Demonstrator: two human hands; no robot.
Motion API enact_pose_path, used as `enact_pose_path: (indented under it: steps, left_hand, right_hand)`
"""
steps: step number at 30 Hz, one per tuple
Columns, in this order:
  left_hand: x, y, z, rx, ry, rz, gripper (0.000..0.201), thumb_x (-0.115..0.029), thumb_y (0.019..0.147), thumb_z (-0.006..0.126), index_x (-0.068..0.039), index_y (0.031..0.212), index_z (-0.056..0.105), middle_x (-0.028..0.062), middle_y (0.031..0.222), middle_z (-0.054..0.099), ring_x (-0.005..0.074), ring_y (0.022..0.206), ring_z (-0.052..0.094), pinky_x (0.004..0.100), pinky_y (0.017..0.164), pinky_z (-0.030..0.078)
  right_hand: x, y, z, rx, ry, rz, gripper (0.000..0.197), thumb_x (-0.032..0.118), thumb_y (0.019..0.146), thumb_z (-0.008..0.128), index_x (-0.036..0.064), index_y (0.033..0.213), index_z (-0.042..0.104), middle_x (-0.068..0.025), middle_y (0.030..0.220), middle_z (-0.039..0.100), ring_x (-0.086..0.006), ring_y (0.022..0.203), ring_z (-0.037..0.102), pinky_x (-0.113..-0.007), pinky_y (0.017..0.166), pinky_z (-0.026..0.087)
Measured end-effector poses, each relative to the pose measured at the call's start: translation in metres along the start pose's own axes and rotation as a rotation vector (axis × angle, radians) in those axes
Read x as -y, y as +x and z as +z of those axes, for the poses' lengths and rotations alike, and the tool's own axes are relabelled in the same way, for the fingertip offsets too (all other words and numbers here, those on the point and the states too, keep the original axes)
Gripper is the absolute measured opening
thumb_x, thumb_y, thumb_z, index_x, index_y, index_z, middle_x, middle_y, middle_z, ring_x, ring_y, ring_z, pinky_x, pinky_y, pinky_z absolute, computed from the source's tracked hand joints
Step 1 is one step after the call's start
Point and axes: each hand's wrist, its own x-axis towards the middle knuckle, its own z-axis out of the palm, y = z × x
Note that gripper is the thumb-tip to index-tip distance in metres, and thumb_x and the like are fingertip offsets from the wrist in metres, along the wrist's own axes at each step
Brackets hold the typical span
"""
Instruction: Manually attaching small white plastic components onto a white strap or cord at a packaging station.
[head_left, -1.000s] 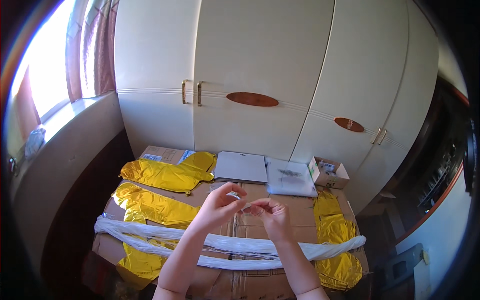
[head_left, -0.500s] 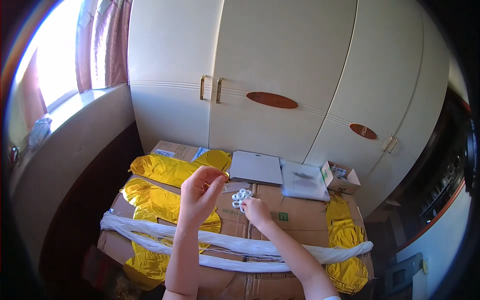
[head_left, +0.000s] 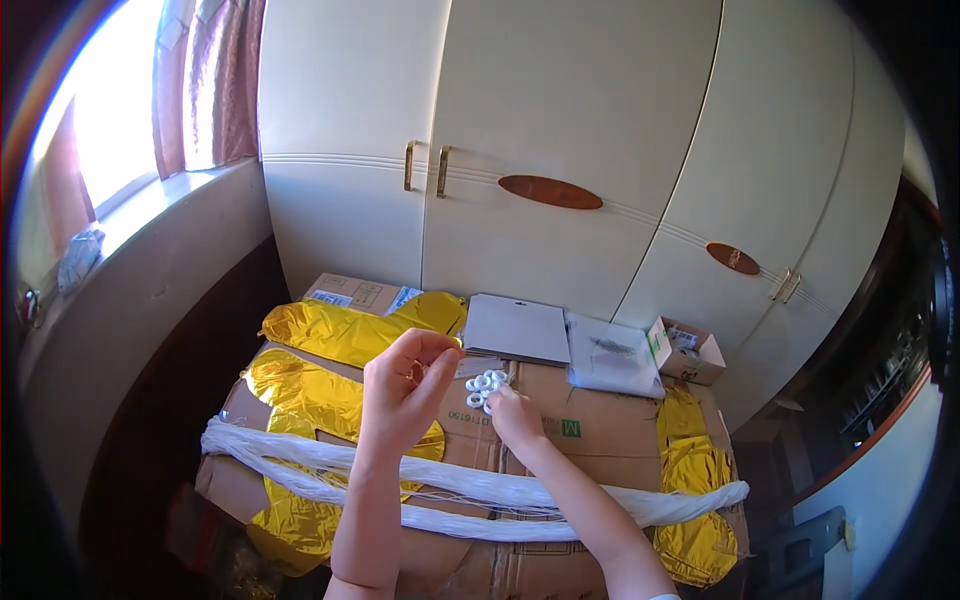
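Observation:
My left hand (head_left: 405, 385) is raised over the cardboard, thumb and forefinger pinched together. A small golden glint shows at the fingertips, but I cannot make out what they hold. My right hand (head_left: 517, 415) reaches down to a small pile of white rings (head_left: 475, 385), its fingers closed on a ring at the near right edge of the pile. Behind and left of my left hand lie flat gold foil balloons (head_left: 300, 385). A long hank of white strands (head_left: 450, 480) stretches crosswise beneath my forearms.
Flattened cardboard (head_left: 610, 430) covers the work surface. At its back lie a grey-white board (head_left: 517, 328), clear plastic bags (head_left: 610, 355) and a small open carton (head_left: 695, 352). Another gold balloon (head_left: 690, 470) lies at the right. Behind stands a cream wardrobe (head_left: 560, 100).
My right hand has moved slightly away from me, further into the pile of rings. The left hand keeps its pinch in about the same place. The whole view has shifted a little.

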Motion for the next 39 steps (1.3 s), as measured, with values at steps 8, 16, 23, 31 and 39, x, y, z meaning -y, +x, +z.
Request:
enact_pose_path:
  steps: [8,16,23,31,39]
  left_hand:
    - [0.002,-0.002,0.001,-0.042,-0.042,0.015,0.005,-0.004,0.079,0.059,0.0,0.082,0.059,-0.002,0.067,0.059,-0.0007,0.059,0.045,0.0145,0.047,0.033]
    - [-0.023,-0.016,0.011,0.067,-0.011,0.128,0.01,0.005,0.08,0.051,0.003,0.089,0.055,0.0065,0.083,0.059,0.0085,0.078,0.055,0.019,0.068,0.042]
    - [-0.03,-0.02,0.019,0.057,-0.106,0.139,0.006,0.002,0.078,0.056,0.001,0.084,0.058,0.0039,0.078,0.062,0.0047,0.065,0.048,0.0187,0.059,0.038]
    - [-0.03,-0.021,0.021,0.109,-0.045,0.106,0.006,0.001,0.08,0.053,0.002,0.084,0.057,0.0081,0.078,0.062,0.0087,0.07,0.057,0.0212,0.064,0.045]
    - [-0.025,-0.02,0.025,0.09,-0.115,0.107,0.001,0.0,0.078,0.058,0.0,0.079,0.058,0.0018,0.072,0.062,0.0028,0.061,0.046,0.0178,0.055,0.036]
  right_hand:
    - [0.029,-0.038,-0.074,-0.058,0.326,-0.038,0.01,0.016,0.078,0.06,0.0105,0.083,0.067,-0.0065,0.078,0.061,-0.0257,0.067,0.06,-0.033,0.059,0.049]
    - [0.023,-0.073,-0.071,0.295,0.522,-0.044,0.014,0.018,0.077,0.06,0.0073,0.084,0.067,-0.0093,0.081,0.062,-0.0254,0.077,0.06,-0.034,0.071,0.048]
    - [0.023,-0.073,-0.065,0.331,0.509,-0.016,0.015,0.019,0.076,0.06,0.0073,0.081,0.067,-0.0091,0.08,0.061,-0.025,0.073,0.06,-0.034,0.068,0.048]
    - [0.021,-0.076,-0.061,0.334,0.45,-0.023,0.014,0.017,0.074,0.06,0.0067,0.08,0.066,-0.0091,0.079,0.061,-0.0246,0.073,0.06,-0.034,0.069,0.048]
    - [0.019,-0.077,-0.058,0.354,0.419,-0.01,0.013,0.016,0.073,0.06,0.0057,0.078,0.066,-0.01,0.078,0.061,-0.0253,0.073,0.06,-0.034,0.068,0.048]
